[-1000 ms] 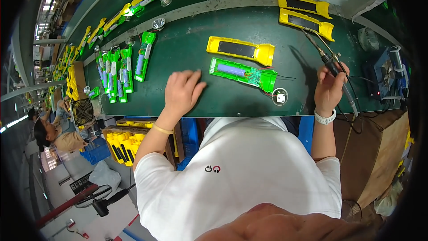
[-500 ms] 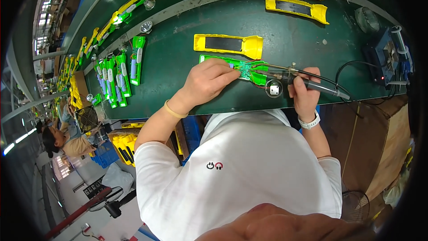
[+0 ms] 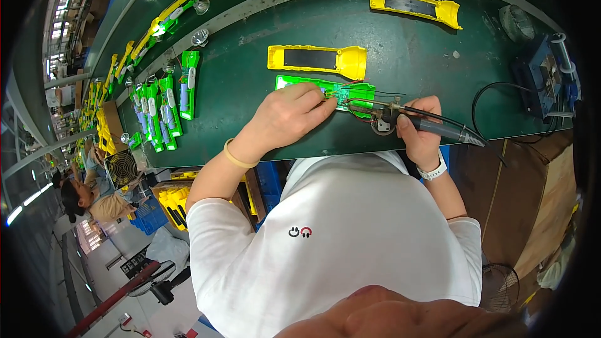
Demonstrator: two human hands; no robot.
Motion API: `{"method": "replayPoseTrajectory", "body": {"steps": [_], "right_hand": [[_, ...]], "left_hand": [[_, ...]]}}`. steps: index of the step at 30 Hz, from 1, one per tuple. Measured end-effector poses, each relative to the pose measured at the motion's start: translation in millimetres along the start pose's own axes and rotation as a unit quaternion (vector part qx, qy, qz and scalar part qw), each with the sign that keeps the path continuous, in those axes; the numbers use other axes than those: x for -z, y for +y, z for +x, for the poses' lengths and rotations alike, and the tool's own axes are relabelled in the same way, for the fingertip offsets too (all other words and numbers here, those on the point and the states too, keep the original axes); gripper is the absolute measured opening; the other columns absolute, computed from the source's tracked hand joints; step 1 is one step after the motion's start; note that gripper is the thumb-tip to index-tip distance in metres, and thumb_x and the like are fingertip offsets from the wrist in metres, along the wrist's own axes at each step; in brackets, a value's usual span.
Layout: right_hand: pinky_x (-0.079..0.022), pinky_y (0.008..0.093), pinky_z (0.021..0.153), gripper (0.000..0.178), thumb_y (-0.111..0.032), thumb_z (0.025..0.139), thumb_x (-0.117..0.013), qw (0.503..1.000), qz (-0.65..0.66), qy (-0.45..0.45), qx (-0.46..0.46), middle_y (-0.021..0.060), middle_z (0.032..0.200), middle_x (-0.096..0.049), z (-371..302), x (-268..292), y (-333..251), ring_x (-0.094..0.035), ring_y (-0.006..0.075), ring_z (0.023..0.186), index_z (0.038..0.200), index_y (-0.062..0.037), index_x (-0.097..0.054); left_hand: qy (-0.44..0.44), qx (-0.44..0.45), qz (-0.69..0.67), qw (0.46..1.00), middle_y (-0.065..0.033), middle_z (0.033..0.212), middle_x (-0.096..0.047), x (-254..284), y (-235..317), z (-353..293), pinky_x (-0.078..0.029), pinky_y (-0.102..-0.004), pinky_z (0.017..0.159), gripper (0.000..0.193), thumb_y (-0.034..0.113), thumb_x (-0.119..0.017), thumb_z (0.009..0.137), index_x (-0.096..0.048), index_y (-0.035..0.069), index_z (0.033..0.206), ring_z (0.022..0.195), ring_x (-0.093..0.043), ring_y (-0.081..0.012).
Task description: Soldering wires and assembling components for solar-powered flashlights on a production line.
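Note:
My right hand (image 3: 421, 138) grips the dark handle of a soldering iron (image 3: 438, 129), which has a thin metal tube along its front. The iron's front end points left, at the green circuit board (image 3: 342, 95) in an open green flashlight housing (image 3: 294, 81). My left hand (image 3: 293, 117) rests over this housing, thumb and fingertips pinched together at the board's left edge among thin wires. What the fingertips hold is too small to make out. A small round lamp part (image 3: 382, 126) hangs by wires at the housing's near right, partly hidden by the iron.
Beyond the housing lies a yellow shell (image 3: 352, 62); two more yellow shells (image 3: 413, 5) lie farther back. Several green housings with batteries (image 3: 166, 112) stand in a row at left. The soldering station (image 3: 533, 81) and its cable (image 3: 477, 103) are at right. A person (image 3: 94, 197) sits far left.
My right hand has shifted slightly left and nearer me with the soldering iron, which now covers more of the round lamp part. My left hand keeps its pinch at the board.

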State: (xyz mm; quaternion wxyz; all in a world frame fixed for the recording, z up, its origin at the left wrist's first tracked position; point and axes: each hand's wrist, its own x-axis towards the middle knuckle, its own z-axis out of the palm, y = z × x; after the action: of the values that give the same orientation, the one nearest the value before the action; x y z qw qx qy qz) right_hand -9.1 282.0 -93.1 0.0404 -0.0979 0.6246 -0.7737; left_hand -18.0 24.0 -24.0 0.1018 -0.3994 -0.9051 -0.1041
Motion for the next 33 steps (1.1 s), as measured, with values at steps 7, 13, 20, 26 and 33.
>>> {"method": "replayPoseTrajectory", "body": {"steps": [7,13,20,26,33], "right_hand": [[-0.041,0.0206,0.056,0.028,-0.01,0.083,-0.065,0.999,-0.029,-0.011,-0.013,0.0026,0.077,-0.051,-1,3,3,-0.047,0.0059,0.064,0.094,-0.0036,-0.041],[-0.038,0.0214,0.048,0.025,-0.022,0.089,-0.055,0.986,0.141,0.086,0.005,0.0067,0.072,-0.051,-1,2,-7,-0.049,0.0113,0.054,0.098,-0.0047,-0.039],[-0.035,0.0212,0.044,0.025,-0.028,0.093,-0.047,0.978,0.118,0.161,0.067,0.0098,0.07,-0.05,-3,25,-11,-0.045,0.0126,0.048,0.1,-0.0048,-0.04],[-0.036,0.022,0.045,0.027,-0.029,0.092,-0.049,0.977,0.114,0.153,0.09,0.0105,0.073,-0.05,1,27,-18,-0.046,0.0136,0.05,0.1,-0.0047,-0.041],[-0.035,0.0215,0.043,0.024,-0.026,0.092,-0.047,0.97,0.1,0.193,0.107,0.0095,0.065,-0.049,15,28,-24,-0.045,0.0132,0.048,0.099,-0.0034,-0.043]], "left_hand": [[0.0,0.002,0.004,1.0,-0.0044,0.08,-0.057,-1,2,-1,-0.05,-0.0271,0.057,0.028,0.006,-0.062,0.067,-0.066,0.008,0.095,0.077,-0.059,-0.0183],[0.013,0.002,0.017,1.0,-0.0044,0.08,-0.057,-3,3,-2,-0.05,-0.0263,0.058,0.03,0.005,-0.062,0.067,-0.066,0.008,0.096,0.077,-0.059,-0.0178],[0.013,0.058,-0.065,0.996,-0.0049,0.079,-0.056,2,5,2,-0.049,-0.0285,0.057,0.025,0.006,-0.069,0.067,-0.066,0.007,0.091,0.076,-0.059,-0.0195],[0.103,0.052,-0.092,0.989,-0.0044,0.078,-0.053,-10,12,30,-0.042,-0.0338,0.063,0.021,0.011,-0.073,0.065,-0.064,0.008,0.084,0.074,-0.054,-0.0229],[0.171,0.064,-0.144,0.973,-0.0064,0.079,-0.055,-40,19,58,-0.041,-0.0352,0.067,0.015,0.006,-0.066,0.07,-0.061,0.008,0.084,0.075,-0.053,-0.024]]}}
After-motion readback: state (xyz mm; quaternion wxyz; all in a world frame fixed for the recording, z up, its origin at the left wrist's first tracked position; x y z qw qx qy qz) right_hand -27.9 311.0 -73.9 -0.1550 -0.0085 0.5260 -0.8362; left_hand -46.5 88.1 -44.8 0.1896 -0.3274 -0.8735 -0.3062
